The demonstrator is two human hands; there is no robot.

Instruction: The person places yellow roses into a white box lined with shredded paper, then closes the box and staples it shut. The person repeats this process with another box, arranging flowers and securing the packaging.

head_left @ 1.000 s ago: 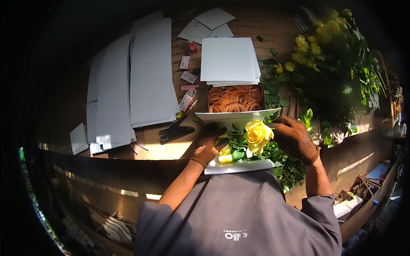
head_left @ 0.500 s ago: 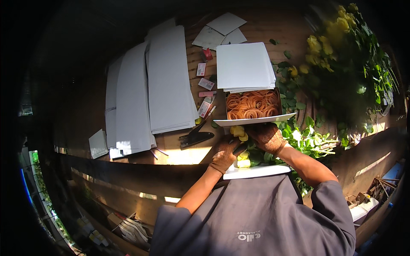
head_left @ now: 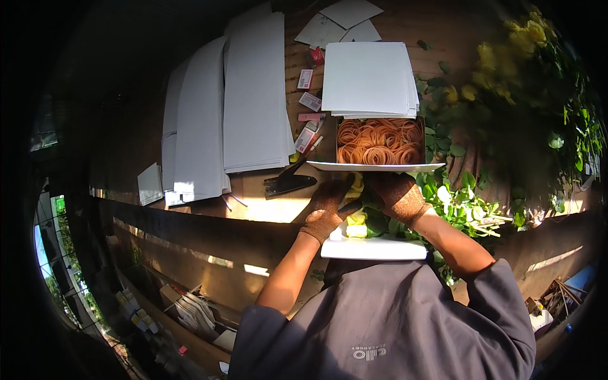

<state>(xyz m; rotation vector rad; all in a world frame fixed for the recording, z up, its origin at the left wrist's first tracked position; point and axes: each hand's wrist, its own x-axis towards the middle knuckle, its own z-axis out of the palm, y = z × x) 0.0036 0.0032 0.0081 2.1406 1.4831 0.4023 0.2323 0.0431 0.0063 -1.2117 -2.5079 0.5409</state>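
Observation:
A bent white card sheet lies in front of me, its far flap [head_left: 375, 167] raised and its near flap [head_left: 373, 249] against my apron. Between the flaps are yellow roses [head_left: 356, 225] with green leaves. My left hand [head_left: 324, 208], in a brown work glove, is closed at the rose heads, with a yellow bloom [head_left: 355, 185] at its fingers. On the other side my right hand [head_left: 398, 196], gloved too, curls over the leafy stems just below the far flap. Shadow hides its fingertips and whatever they grip.
An open box of orange rubber bands [head_left: 380, 152] stands beyond the card, with a stack of white sheets [head_left: 367, 77] behind. Long white card stacks [head_left: 254, 95], small boxes [head_left: 304, 79] and a black stapler [head_left: 290, 183] are to the left. Yellow roses [head_left: 529, 38] and leaves lie right.
The whole view has shifted slightly. My left hand has moved a little closer to the far flap, around the upper bloom; my right hand stays by the stems.

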